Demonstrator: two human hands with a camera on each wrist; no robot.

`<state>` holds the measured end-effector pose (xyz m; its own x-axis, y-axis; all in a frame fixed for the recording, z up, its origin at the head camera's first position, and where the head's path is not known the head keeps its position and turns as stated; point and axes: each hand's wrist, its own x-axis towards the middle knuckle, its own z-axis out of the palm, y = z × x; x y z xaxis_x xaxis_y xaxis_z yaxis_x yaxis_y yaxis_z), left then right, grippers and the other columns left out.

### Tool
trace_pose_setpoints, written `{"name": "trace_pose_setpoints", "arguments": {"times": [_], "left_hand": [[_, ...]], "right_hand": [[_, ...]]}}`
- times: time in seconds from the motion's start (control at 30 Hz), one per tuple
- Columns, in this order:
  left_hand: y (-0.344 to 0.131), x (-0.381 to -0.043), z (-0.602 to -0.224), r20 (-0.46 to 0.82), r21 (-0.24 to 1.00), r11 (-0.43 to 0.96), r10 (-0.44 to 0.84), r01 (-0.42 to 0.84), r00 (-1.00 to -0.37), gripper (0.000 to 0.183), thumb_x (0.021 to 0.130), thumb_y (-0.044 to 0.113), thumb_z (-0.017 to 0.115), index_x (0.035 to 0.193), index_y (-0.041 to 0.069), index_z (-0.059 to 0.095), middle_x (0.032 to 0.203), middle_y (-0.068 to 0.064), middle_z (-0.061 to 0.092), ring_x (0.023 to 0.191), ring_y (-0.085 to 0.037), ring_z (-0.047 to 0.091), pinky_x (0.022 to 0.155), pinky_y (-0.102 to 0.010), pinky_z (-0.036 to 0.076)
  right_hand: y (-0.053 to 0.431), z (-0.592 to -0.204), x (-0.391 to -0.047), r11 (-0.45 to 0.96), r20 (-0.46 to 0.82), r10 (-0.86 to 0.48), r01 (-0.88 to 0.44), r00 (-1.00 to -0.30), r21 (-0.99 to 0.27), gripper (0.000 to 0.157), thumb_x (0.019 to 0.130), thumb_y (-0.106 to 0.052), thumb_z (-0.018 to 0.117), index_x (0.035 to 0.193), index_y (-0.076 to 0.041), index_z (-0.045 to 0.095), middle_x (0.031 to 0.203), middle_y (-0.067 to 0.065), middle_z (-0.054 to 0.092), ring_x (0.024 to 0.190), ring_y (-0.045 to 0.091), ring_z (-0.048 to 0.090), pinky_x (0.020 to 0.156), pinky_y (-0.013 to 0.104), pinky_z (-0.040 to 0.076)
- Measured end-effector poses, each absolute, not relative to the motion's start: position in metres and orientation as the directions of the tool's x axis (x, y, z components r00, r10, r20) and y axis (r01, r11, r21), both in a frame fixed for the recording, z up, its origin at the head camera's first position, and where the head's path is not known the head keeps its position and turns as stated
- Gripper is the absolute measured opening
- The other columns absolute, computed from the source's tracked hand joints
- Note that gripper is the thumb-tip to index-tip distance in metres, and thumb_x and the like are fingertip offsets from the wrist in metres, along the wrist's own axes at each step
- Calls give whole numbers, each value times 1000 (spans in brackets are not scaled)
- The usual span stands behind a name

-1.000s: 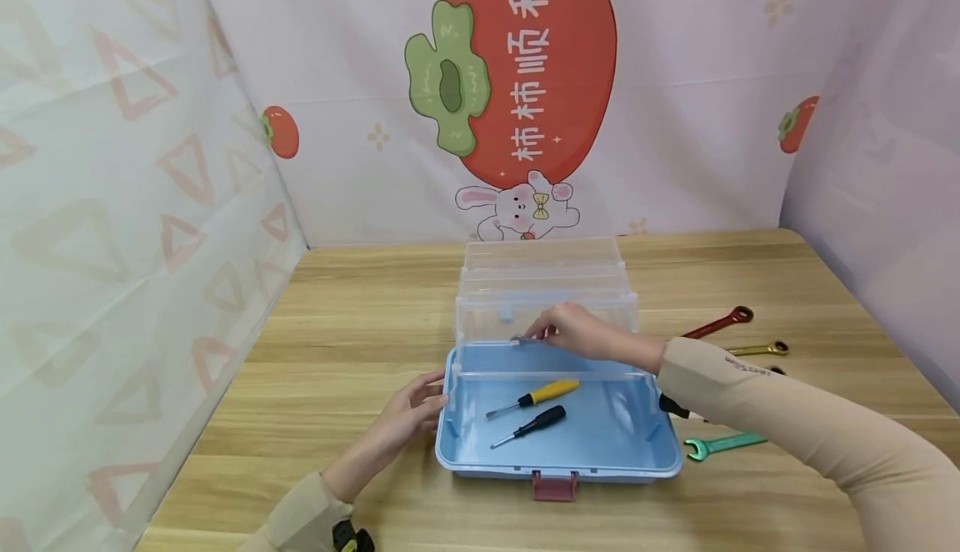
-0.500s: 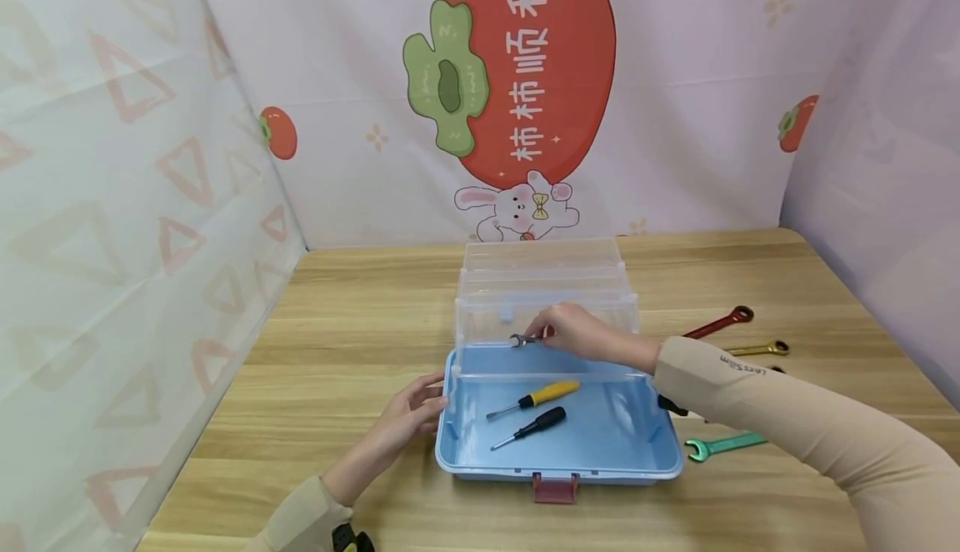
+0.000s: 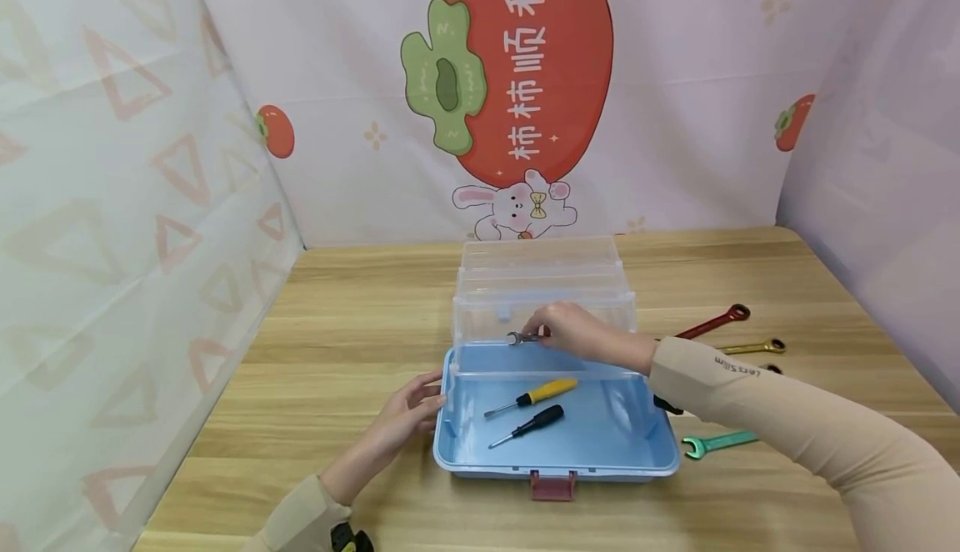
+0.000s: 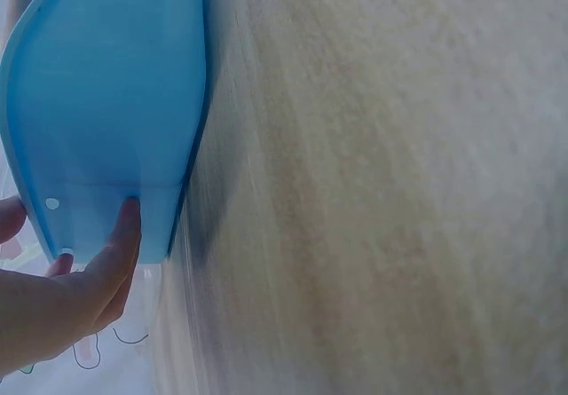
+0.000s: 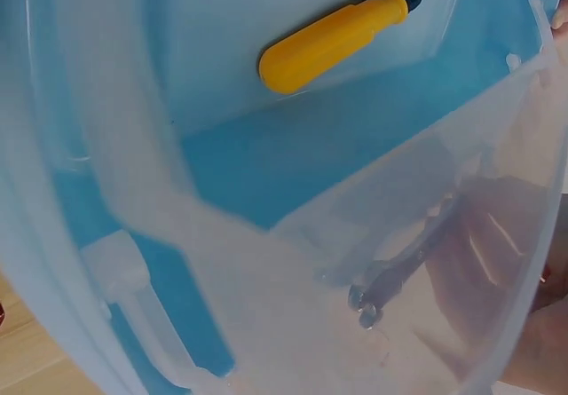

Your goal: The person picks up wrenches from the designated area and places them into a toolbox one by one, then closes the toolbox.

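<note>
A light-blue toolbox (image 3: 615,444) stands on the table with its clear lid (image 3: 543,281) tipped back. My right hand (image 3: 577,335) pinches a small silver wrench (image 3: 517,338) at the toolbox's back edge, the wrench's open end pointing left. The right wrist view shows that wrench and the fingers through the cloudy clear plastic. My left hand (image 3: 408,410) rests at the toolbox's left end, fingers (image 4: 130,222) fairly straight against the outer wall, thumb near the rim. Inside the toolbox lie a yellow-handled screwdriver (image 3: 551,391) and a black-handled screwdriver (image 3: 538,424), side by side.
Right of the toolbox, partly under my right sleeve, lie a red wrench (image 3: 712,323), a gold wrench (image 3: 753,348) and a green wrench (image 3: 720,442). A dark wrench end (image 3: 771,368) shows beside them. A maroon latch (image 3: 552,487) hangs at the toolbox's front.
The wrench in my right hand has turned so that its open end shows clearly. My left hand, the toolbox and the screwdrivers stay put; the head view shifts very slightly.
</note>
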<state>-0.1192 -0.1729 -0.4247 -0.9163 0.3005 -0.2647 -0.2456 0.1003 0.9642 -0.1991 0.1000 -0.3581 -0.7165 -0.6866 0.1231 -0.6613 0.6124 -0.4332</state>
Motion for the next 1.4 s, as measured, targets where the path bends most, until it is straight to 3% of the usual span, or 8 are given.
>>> {"name": "trace_pose_setpoints", "arguments": {"times": [0.73, 1.07, 1.4], "left_hand": [[-173, -120, -425, -265, 964, 124, 319, -237, -910, 55, 89, 21, 53, 133, -1, 30, 127, -26, 40, 104, -25, 52, 83, -41, 46], [-178, -119, -428, -195, 979, 125, 365, -160, -910, 58, 87, 31, 55, 131, 0, 34, 123, -25, 44, 101, -22, 54, 80, -39, 48], [-176, -120, -429, -271, 961, 144, 309, -236, -912, 57, 87, 25, 55, 133, 0, 32, 127, -25, 41, 103, -25, 53, 83, -39, 47]], "right_hand": [[99, -362, -194, 688, 130, -644, -645, -754, -333, 27, 74, 9, 62, 95, -5, 68, 92, 5, 65, 88, 20, 60, 75, 28, 50], [99, -362, -191, 685, 139, -659, -667, -739, -294, 29, 72, 8, 65, 96, -7, 68, 93, 5, 65, 89, 20, 60, 75, 27, 50], [109, -346, -172, 666, 106, -664, -651, -740, -365, 30, 73, 2, 67, 101, -4, 65, 97, 7, 63, 88, 22, 60, 72, 27, 50]]}}
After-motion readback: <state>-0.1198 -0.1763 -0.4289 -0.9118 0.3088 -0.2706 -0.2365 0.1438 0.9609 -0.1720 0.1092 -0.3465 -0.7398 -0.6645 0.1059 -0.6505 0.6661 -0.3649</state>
